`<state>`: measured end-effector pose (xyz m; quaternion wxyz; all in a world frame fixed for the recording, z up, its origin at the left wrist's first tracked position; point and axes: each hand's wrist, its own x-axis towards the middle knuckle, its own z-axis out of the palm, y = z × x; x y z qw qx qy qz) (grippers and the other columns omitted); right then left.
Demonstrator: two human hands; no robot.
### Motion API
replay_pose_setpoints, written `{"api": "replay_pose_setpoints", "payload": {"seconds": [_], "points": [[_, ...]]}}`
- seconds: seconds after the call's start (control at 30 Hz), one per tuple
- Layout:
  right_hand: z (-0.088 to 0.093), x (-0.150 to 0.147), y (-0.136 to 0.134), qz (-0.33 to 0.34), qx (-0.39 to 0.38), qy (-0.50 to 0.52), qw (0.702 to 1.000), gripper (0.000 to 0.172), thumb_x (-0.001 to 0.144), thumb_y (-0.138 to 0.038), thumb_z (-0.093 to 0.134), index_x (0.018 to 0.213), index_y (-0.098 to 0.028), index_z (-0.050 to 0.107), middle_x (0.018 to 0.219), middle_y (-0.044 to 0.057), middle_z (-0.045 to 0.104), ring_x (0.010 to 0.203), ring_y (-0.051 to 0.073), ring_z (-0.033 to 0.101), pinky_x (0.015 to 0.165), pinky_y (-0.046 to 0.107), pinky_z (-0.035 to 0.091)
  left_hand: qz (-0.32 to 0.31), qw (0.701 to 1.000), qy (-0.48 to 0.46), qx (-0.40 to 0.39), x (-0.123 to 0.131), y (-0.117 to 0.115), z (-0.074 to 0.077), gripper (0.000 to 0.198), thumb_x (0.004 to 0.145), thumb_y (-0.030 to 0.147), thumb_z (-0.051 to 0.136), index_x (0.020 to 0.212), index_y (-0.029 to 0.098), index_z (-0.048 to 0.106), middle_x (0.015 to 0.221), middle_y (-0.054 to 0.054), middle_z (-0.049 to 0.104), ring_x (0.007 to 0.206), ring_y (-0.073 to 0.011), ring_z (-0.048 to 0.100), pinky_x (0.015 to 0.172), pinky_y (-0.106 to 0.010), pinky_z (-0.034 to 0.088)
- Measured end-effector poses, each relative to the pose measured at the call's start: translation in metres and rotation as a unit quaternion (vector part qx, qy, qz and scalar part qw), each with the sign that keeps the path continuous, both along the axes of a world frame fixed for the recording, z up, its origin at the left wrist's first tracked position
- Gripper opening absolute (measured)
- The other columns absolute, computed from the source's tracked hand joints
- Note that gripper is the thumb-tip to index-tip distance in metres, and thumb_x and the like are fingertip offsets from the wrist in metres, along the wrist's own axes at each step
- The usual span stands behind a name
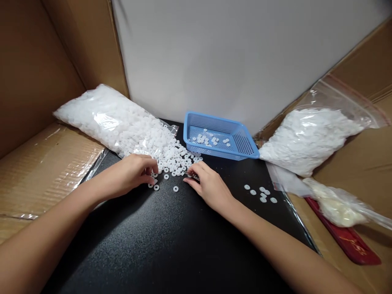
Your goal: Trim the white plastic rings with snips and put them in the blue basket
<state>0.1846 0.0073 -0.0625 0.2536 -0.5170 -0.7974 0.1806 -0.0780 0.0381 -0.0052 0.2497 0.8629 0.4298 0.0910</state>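
My left hand (134,173) rests curled at the edge of the loose white rings (174,157) spilled mid-frame on the black counter (171,245) — fingertips touching a few. My right hand (208,183) pinches a thin metal tool (192,176) just beside the pile. Behind it sits a blue basket (245,149) holding some rings; a big bag of rings (113,120) lies upper left.

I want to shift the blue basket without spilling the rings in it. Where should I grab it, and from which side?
Probably best to grip the blue basket by its near rim, coming from above and in front. It sits flat and open-topped on the black mat, that edge faces the hands, and the rim gives a firm lip. Keep it level.
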Motion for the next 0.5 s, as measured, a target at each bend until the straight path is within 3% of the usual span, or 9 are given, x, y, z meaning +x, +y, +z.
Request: {"api": "replay_pose_setpoints", "payload": {"seconds": [0.1,0.3,0.5], "points": [[0.0,0.001,0.0,-0.004,-0.006,0.019,1.0,0.011,0.089,-0.013,0.061,0.084,-0.023,0.058,0.089,0.003,0.06,0.072,0.018,0.058,0.065,0.03,0.046,-0.019,0.999,0.015,-0.03,-0.002,-0.004,-0.003,0.013,0.078,0.015,0.075,0.09,0.021,0.071,0.088,-0.001,0.069,0.076,-0.0184,0.064,0.066,-0.028,0.043],[0.009,-0.009,-0.015,0.018,-0.027,0.095,0.995,0.006,0.089,-0.018,0.066,0.086,-0.022,0.062,0.085,0.001,0.064,0.063,0.013,0.055,0.059,0.025,0.046,-0.049,0.998,0.031,-0.039,0.002,-0.006,-0.01,0.015,0.083,0.009,0.07,0.09,0.022,0.069,0.09,-0.001,0.065,0.08,-0.0197,0.063,0.069,-0.028,0.041],[-0.001,-0.025,-0.022,0.1,-0.022,0.152,0.983,0.008,0.092,-0.016,0.063,0.087,-0.021,0.063,0.089,0.004,0.064,0.079,0.017,0.063,0.069,0.027,0.051,-0.017,0.999,0.032,-0.022,0.023,-0.018,-0.016,0.008,0.086,0.017,0.073,0.09,0.02,0.067,0.091,-0.002,0.066,0.076,-0.0202,0.064,0.065,-0.029,0.041]]}}
